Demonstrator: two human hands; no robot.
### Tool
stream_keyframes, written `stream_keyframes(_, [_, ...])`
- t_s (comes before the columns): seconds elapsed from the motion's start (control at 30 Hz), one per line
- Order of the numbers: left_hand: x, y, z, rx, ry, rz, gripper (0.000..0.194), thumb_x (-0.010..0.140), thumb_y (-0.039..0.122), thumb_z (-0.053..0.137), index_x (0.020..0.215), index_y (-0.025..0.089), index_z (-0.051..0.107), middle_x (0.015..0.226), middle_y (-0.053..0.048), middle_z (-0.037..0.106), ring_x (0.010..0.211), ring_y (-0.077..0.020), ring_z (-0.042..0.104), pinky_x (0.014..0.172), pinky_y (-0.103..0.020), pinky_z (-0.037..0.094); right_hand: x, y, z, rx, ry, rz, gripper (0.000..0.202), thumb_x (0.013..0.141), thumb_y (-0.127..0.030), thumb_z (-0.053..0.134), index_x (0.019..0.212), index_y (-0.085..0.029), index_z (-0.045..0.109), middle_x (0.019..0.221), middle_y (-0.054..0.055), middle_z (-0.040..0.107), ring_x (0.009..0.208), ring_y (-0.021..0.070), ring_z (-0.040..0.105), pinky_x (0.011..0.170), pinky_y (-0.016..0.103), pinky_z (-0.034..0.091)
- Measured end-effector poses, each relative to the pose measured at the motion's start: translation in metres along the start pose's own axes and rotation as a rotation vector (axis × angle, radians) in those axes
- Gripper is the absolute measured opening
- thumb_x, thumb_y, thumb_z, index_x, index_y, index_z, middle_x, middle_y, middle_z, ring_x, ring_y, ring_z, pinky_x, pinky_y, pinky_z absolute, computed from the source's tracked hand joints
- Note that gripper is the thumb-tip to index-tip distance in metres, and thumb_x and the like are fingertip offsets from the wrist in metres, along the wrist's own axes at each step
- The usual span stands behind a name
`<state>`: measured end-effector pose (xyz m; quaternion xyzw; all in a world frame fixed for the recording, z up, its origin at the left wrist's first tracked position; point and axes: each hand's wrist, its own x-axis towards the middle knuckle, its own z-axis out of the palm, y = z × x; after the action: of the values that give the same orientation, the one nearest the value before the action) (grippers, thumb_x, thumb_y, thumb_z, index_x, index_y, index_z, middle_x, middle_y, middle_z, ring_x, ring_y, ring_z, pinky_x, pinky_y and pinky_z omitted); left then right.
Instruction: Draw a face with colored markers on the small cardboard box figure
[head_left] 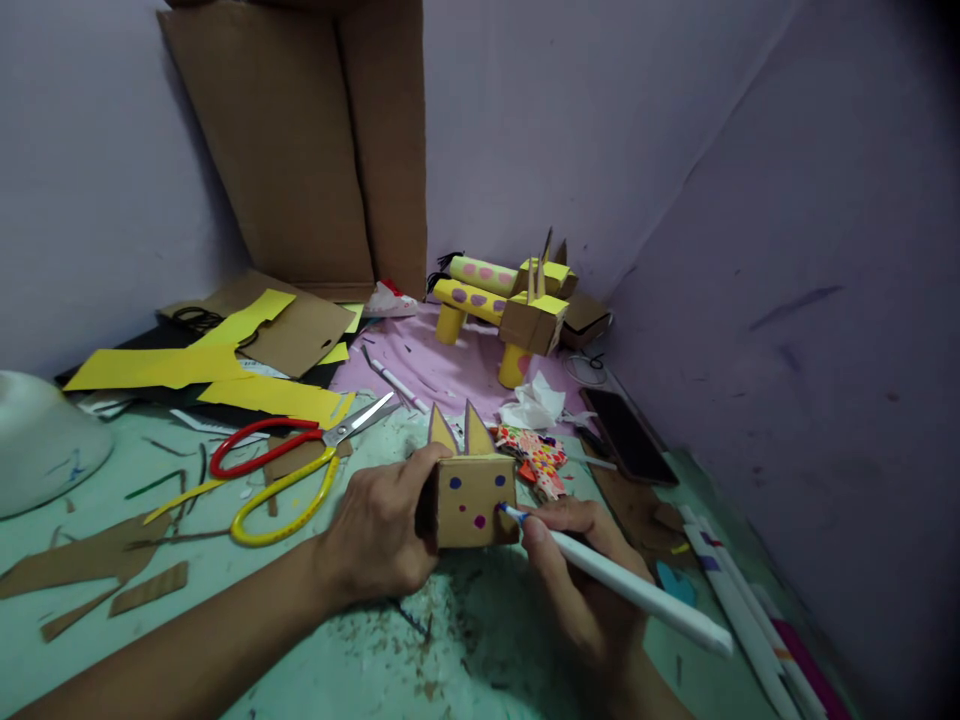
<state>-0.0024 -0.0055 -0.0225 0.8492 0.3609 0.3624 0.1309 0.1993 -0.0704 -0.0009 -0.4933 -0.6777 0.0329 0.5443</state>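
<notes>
Left hand [382,525]: fingers gripping the left side of the small box, thumb on its upper edge
Right hand [592,565]: thumb and fingers pinching the marker near its tip
Small box [477,495]: brown, between the two hands' fingers, front face toward the person; two pointed ears upright on top; blue dots above, small dot and bigger magenta dot lower
Marker [637,585]: white, blue near the tip; tip touching the box front just left of the right fingers, body slanting down to the right
Scissors [332,437]: open, red and yellow handles, left of and beyond the left fingers
Yellow strips [161,366]: farther beyond the left fingers, overlapping
Front toy animal [529,325]: yellow body with purple spots, box head, well beyond the right fingers; similar back toy [480,270] behind it
Patterned cloth [536,455]: just beyond the right fingers
Tissue [534,402]: crumpled, beyond the cloth
Phone [630,435]: dark screen, beyond the right fingers, to their right
Other markers [731,600]: white, lying right of the right fingers
Desk [315,680]: green, under the hands, scraps scattered left of the left fingers
</notes>
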Motion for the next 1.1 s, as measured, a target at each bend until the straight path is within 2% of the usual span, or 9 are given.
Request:
stream_keyframes(0.43, [0.000,0.001,-0.002,0.012,0.002,0.008,0.058,0.071,0.031,0.061,0.125,0.022,0.041,0.084,-0.005,0.071,0.064,-0.0266,0.071,0.052,-0.036,0.054,-0.002,0.001,0.001,-0.010,-0.001,0.051,0.009,0.089,-0.020,0.063,0.080,-0.021,0.064,0.059,-0.001,0.068,0.046,0.0128,0.063,0.042,0.019,0.048])
stream_keyframes(0.63, [-0.001,-0.001,0.002,-0.004,0.010,-0.004,0.059,0.071,0.032,0.061,0.125,0.021,0.042,0.087,-0.007,0.072,0.067,-0.0286,0.072,0.054,-0.038,0.055,-0.002,0.001,0.001,-0.015,0.028,0.051,0.008,0.089,-0.020,0.063,0.082,-0.022,0.063,0.062,-0.003,0.068,0.050,0.0114,0.063,0.046,0.018,0.049])
stream_keyframes(0.8, [0.000,0.000,-0.001,0.005,0.000,-0.006,0.058,0.070,0.032,0.062,0.124,0.021,0.042,0.084,-0.006,0.071,0.064,-0.0280,0.071,0.053,-0.037,0.054,-0.003,-0.003,-0.003,0.031,0.097,0.093,0.006,0.090,-0.020,0.062,0.087,-0.024,0.063,0.075,-0.001,0.071,0.078,0.0181,0.073,0.071,0.028,0.058])
stream_keyframes(0.97, [0.002,0.004,-0.005,0.006,-0.025,0.003,0.057,0.070,0.027,0.060,0.123,0.021,0.041,0.086,-0.007,0.072,0.067,-0.0287,0.072,0.054,-0.038,0.056,0.004,-0.018,-0.001,0.053,0.061,0.057,0.008,0.089,-0.017,0.062,0.086,-0.024,0.063,0.070,-0.004,0.068,0.062,0.0145,0.068,0.081,0.035,0.057])
stream_keyframes(1.1, [0.003,0.006,-0.004,0.037,-0.002,0.008,0.056,0.069,0.024,0.055,0.123,0.020,0.041,0.080,-0.004,0.070,0.061,-0.0267,0.070,0.050,-0.035,0.052,0.007,-0.019,0.009,0.051,0.011,-0.092,0.014,0.086,-0.012,0.064,0.093,-0.023,0.064,0.074,-0.003,0.071,0.062,0.0151,0.068,0.101,0.051,0.049])
